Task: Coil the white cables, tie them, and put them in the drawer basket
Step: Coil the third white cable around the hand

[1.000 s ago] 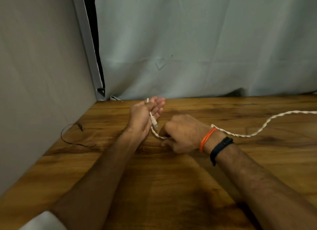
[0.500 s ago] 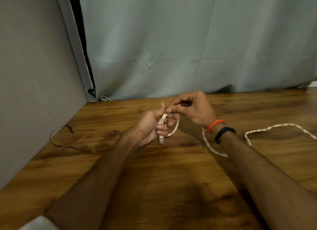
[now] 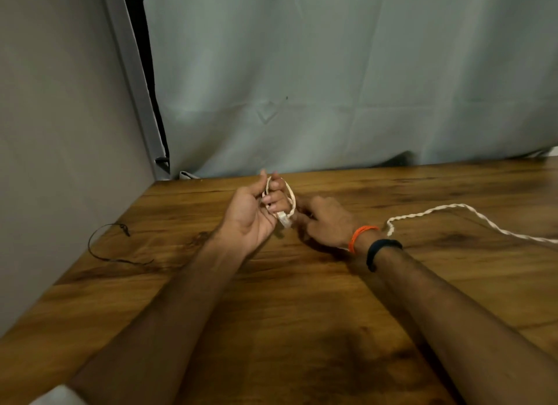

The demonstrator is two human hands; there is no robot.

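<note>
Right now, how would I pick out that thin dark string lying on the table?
Start at the wooden table and go to its left edge by the grey wall. There a thin black string lies in an open curve, clear of both hands. Unlike the twisted white cable on the right, it is dark, fine and untouched.

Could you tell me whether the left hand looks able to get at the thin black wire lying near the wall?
Probably yes, but not freely: the black wire lies bare on the table with nothing between, yet the left hand has the white cable looped around its fingers.
</note>
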